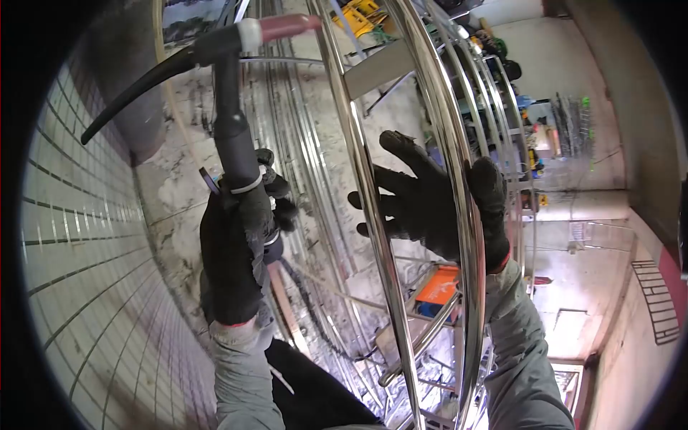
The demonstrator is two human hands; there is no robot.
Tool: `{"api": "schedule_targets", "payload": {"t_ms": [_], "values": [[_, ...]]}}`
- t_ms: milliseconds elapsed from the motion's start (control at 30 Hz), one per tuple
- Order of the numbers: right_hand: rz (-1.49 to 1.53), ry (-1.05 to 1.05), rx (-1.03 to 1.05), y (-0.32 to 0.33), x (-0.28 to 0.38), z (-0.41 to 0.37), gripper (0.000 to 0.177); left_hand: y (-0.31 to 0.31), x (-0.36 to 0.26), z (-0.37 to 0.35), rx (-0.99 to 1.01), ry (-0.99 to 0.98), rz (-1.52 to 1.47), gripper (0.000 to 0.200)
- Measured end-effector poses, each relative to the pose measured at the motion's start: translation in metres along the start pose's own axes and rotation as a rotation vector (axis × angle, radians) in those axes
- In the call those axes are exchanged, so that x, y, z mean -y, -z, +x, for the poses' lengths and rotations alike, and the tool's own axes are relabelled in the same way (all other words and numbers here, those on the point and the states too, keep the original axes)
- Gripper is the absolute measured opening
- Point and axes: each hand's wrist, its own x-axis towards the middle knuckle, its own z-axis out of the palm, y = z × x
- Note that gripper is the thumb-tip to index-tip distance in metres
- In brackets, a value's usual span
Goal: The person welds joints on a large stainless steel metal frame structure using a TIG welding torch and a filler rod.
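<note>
A black-gloved left hand (236, 244) is wrapped round the black handle of a welding torch (233, 136). The torch stands upright above the fist, with a reddish nozzle pointing right and a long black tail pointing left. To the right, my right hand (430, 201), also in a black glove, has its fingers spread behind a polished metal tube (448, 129), with the thumb on the tube's other side. Its fingertips reach behind a second shiny tube (373, 208). A flat plate (380, 69) joins the two tubes near the top.
Long metal profiles (301, 136) lie on the floor beyond the hands. A tiled wall (86, 251) curves along the left. An orange box (437, 285) sits low behind the tubes, with a dark cable (315, 322) nearby. More curved metal frames (494, 107) stand at the upper right.
</note>
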Motion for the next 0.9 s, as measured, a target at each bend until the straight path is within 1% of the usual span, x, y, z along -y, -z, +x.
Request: {"api": "schedule_targets", "payload": {"t_ms": [67,100,133,167,200,233,267,300,333,400,433,500,567,633,767,900], "values": [[0.052,-0.07,0.0,0.004,0.002,0.002,0.107,0.011,0.007,0.004,0.026,-0.012,-0.036,0.048],[0.029,-0.07,-0.01,0.003,0.002,0.002,0.107,0.013,0.012,0.005,0.04,-0.016,-0.044,0.052],[0.041,-0.064,0.0,0.002,0.001,0.003,0.109,0.008,0.019,0.003,-0.003,-0.104,-0.027,0.052],[0.058,-0.059,0.011,0.001,-0.001,0.004,0.111,0.008,0.024,0.007,0.002,-0.104,-0.046,0.052],[0.013,-0.057,-0.004,0.001,-0.002,0.004,0.116,0.009,0.029,0.012,0.068,-0.182,0.015,0.053],[0.003,-0.061,-0.014,0.002,-0.002,0.005,0.116,0.01,0.032,0.017,0.134,-0.259,0.08,0.054],[-0.014,-0.075,-0.015,0.002,-0.002,0.007,0.119,0.017,0.032,0.022,0.146,-0.211,0.163,0.054],[-0.029,-0.088,-0.016,0.002,-0.001,0.008,0.123,0.009,0.032,0.023,0.148,-0.209,0.152,0.054],[-0.038,-0.092,-0.021,0.002,-0.001,0.008,0.123,-0.004,0.032,0.024,0.097,-0.239,0.044,0.052],[-0.047,-0.09,-0.042,0.003,-0.001,0.007,0.128,-0.002,0.044,0.028,0.059,-0.209,-0.087,0.041],[-0.054,-0.095,-0.044,0.003,-0.001,0.008,0.128,-0.002,0.044,0.028,0.056,-0.209,-0.095,0.041],[-0.018,-0.093,-0.011,0.005,-0.001,0.008,0.129,-0.005,0.041,0.029,0.116,-0.146,-0.064,0.033],[-0.017,-0.095,-0.027,0.003,0.0,0.008,0.128,-0.006,0.045,0.032,0.107,-0.121,-0.062,0.032],[-0.016,-0.099,-0.039,0.002,0.0,0.009,0.128,-0.017,0.034,0.032,0.055,-0.046,0.028,0.023],[-0.017,-0.082,-0.018,0.004,0.001,0.009,0.128,-0.02,0.038,0.035,0.066,-0.066,-0.03,0.023],[-0.028,-0.065,0.022,0.006,-0.001,0.009,0.128,-0.018,0.036,0.04,0.049,-0.116,0.063,0.026]]}}
